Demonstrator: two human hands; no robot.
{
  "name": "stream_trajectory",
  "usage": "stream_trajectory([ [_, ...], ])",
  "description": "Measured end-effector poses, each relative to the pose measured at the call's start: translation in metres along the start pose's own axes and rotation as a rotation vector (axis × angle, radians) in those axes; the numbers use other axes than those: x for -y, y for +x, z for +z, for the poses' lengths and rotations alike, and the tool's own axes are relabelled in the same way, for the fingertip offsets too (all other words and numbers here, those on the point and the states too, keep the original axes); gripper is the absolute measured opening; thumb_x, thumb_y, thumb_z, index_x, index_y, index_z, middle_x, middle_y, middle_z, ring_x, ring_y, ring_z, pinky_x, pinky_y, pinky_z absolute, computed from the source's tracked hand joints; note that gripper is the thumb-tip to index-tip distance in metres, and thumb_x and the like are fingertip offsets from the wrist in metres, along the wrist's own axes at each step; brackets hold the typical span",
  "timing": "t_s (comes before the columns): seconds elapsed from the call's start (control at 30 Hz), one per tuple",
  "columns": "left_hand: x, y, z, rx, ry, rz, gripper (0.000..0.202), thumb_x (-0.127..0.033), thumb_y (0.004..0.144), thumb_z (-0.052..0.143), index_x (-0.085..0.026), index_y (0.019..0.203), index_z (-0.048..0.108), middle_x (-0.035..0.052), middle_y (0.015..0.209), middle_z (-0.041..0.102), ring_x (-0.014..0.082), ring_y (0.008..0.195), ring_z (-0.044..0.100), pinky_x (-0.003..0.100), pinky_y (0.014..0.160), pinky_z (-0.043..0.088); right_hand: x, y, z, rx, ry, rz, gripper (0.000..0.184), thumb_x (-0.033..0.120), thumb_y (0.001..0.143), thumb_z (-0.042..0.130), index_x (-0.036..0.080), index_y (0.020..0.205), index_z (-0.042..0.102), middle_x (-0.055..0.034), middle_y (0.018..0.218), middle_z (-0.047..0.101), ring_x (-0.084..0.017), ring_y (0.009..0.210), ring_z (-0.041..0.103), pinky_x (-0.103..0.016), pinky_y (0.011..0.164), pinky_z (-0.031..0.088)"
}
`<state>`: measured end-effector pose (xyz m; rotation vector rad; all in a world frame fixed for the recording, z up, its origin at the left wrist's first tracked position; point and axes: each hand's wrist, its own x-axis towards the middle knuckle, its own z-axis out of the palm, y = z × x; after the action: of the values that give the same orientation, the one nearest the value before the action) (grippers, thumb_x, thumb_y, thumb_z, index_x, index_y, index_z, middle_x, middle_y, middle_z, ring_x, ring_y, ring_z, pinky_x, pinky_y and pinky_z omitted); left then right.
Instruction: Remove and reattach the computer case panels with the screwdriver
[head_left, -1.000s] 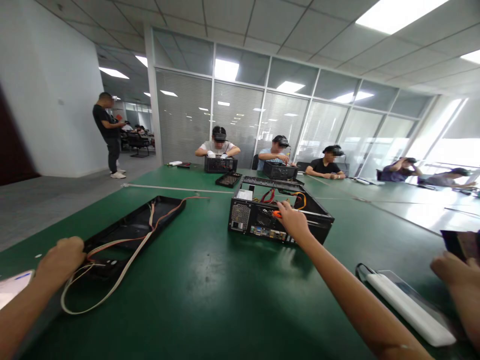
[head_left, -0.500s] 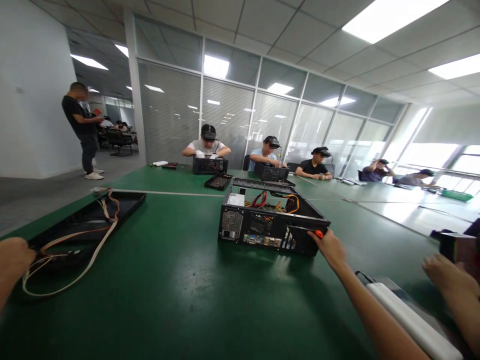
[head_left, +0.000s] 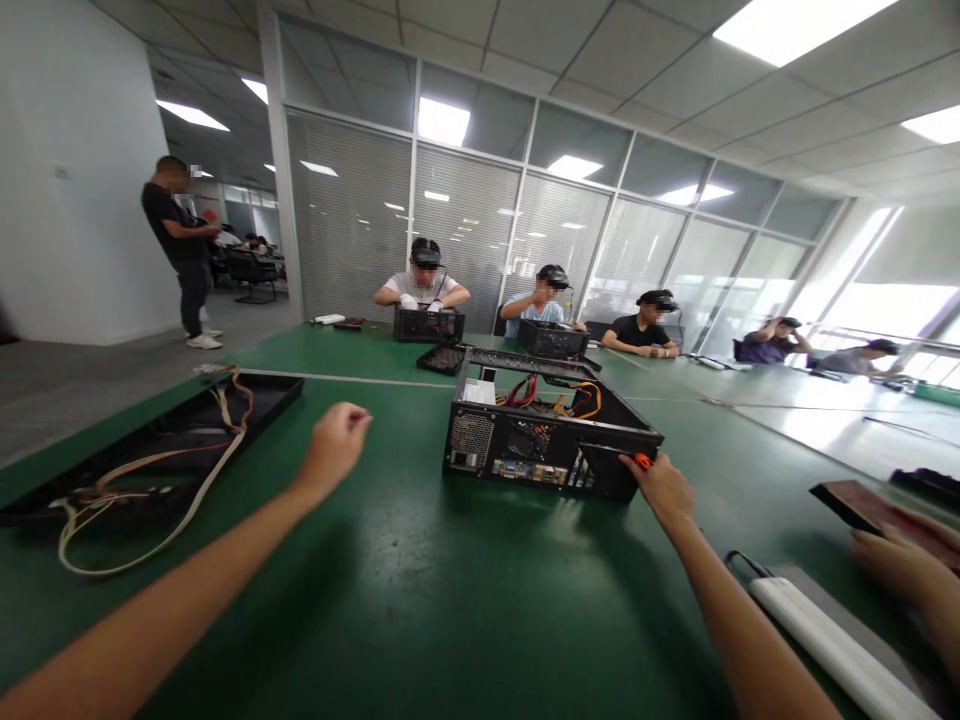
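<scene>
An open black computer case (head_left: pixel 551 465) stands on the green table, its rear panel with ports and fan grille facing me. Through the open top, red and yellow cables (head_left: pixel 589 402) show. At the case's right rear corner, my right hand (head_left: pixel 667 492) is closed round a screwdriver (head_left: pixel 643 461) with an orange-red handle. My left hand (head_left: pixel 337 445) is raised over the table between the case and a black front panel (head_left: pixel 176 430) with loose wires (head_left: pixel 199 495). Its fingers are curled together, and what they hold, if anything, cannot be made out.
A white power strip (head_left: pixel 832 640) lies at the lower right. Beside it, another person's hands (head_left: pixel 904 565) hold a dark reddish panel (head_left: pixel 877 510). Across the table (head_left: pixel 420 620), several people sit, two with black cases (head_left: pixel 427 324). One person (head_left: pixel 180 250) stands at the left.
My left hand has moved right from the front panel's edge to above the table. My right hand stays at the case corner with the screwdriver. The neighbour's panel has tilted flatter.
</scene>
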<state>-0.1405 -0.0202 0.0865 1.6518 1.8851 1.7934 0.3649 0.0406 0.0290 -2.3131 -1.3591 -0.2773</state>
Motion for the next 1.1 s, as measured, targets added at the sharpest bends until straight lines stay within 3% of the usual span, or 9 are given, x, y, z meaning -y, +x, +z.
stream_trajectory([
  [0.1, -0.006, -0.025, 0.099, 0.064, -0.135, 0.023, 0.007, -0.018, 0.076, 0.047, -0.021, 0.071, 0.044, 0.0051, 0.079, 0.053, 0.0191, 0.078, 0.054, 0.038, 0.075, 0.045, -0.002, -0.001, 0.001, -0.018, 0.014, -0.015, 0.069, 0.071, 0.074, 0.030, 0.013, 0.105, 0.051, -0.0187, 0.083, 0.063, -0.034, 0.085, 0.061, -0.041, 0.068, 0.044],
  [0.17, -0.008, -0.039, 0.149, -0.040, -0.235, -0.049, 0.007, -0.019, 0.080, 0.042, -0.022, 0.074, 0.040, 0.0081, 0.082, 0.050, 0.0212, 0.082, 0.052, 0.041, 0.077, 0.044, -0.004, 0.000, 0.004, -0.015, 0.018, -0.025, 0.068, 0.071, 0.074, 0.030, 0.014, 0.105, 0.051, -0.0180, 0.082, 0.064, -0.034, 0.084, 0.061, -0.041, 0.068, 0.044],
  [0.23, -0.013, -0.048, 0.183, -0.176, -0.289, -0.107, 0.006, -0.020, 0.082, 0.038, -0.023, 0.076, 0.038, 0.0104, 0.088, 0.047, 0.0229, 0.091, 0.050, 0.044, 0.082, 0.040, -0.005, 0.002, 0.009, -0.021, 0.015, -0.033, 0.067, 0.071, 0.075, 0.029, 0.014, 0.104, 0.051, -0.0177, 0.082, 0.064, -0.033, 0.083, 0.061, -0.041, 0.067, 0.044],
  [0.3, -0.016, -0.049, 0.203, -0.240, -0.323, -0.127, 0.006, -0.021, 0.084, 0.036, -0.023, 0.078, 0.036, 0.0119, 0.093, 0.044, 0.0234, 0.099, 0.046, 0.045, 0.087, 0.037, -0.006, 0.009, 0.015, -0.035, 0.016, -0.030, 0.068, 0.071, 0.074, 0.028, 0.014, 0.105, 0.052, -0.0179, 0.082, 0.064, -0.034, 0.082, 0.061, -0.041, 0.067, 0.044],
  [0.47, -0.013, -0.027, 0.229, -0.164, -0.350, -0.124, 0.007, -0.019, 0.084, 0.035, -0.023, 0.078, 0.034, 0.0107, 0.092, 0.044, 0.0220, 0.103, 0.044, 0.043, 0.090, 0.035, 0.007, 0.044, 0.032, -0.011, 0.063, 0.038, 0.072, 0.073, 0.072, 0.030, 0.014, 0.105, 0.052, -0.0196, 0.088, 0.063, -0.035, 0.086, 0.060, -0.042, 0.066, 0.045],
  [0.7, 0.004, 0.022, 0.259, -0.166, -0.331, -0.116, 0.010, -0.016, 0.082, 0.038, -0.022, 0.074, 0.035, 0.0100, 0.089, 0.045, 0.0227, 0.097, 0.046, 0.044, 0.088, 0.036, 0.048, 0.087, 0.049, 0.050, 0.136, 0.001, 0.063, 0.064, 0.076, 0.038, 0.010, 0.107, 0.050, -0.0205, 0.092, 0.062, -0.031, 0.091, 0.060, -0.038, 0.070, 0.045],
  [0.83, 0.017, 0.042, 0.268, -0.179, -0.315, -0.107, 0.010, -0.016, 0.080, 0.040, -0.021, 0.073, 0.036, 0.0093, 0.087, 0.045, 0.0232, 0.096, 0.046, 0.044, 0.087, 0.037, 0.071, 0.100, 0.056, 0.057, 0.154, -0.022, 0.059, 0.059, 0.078, 0.039, 0.009, 0.107, 0.049, -0.0191, 0.091, 0.062, -0.029, 0.089, 0.060, -0.035, 0.067, 0.045],
  [1.1, 0.039, 0.071, 0.270, -0.224, -0.211, -0.114, 0.007, -0.018, 0.079, 0.042, -0.020, 0.075, 0.038, 0.0094, 0.088, 0.046, 0.0237, 0.095, 0.047, 0.042, 0.088, 0.037, 0.098, 0.122, 0.065, 0.095, 0.186, -0.235, 0.043, 0.046, 0.083, 0.042, 0.011, 0.107, 0.049, -0.0163, 0.097, 0.061, -0.024, 0.091, 0.059, -0.029, 0.068, 0.043],
])
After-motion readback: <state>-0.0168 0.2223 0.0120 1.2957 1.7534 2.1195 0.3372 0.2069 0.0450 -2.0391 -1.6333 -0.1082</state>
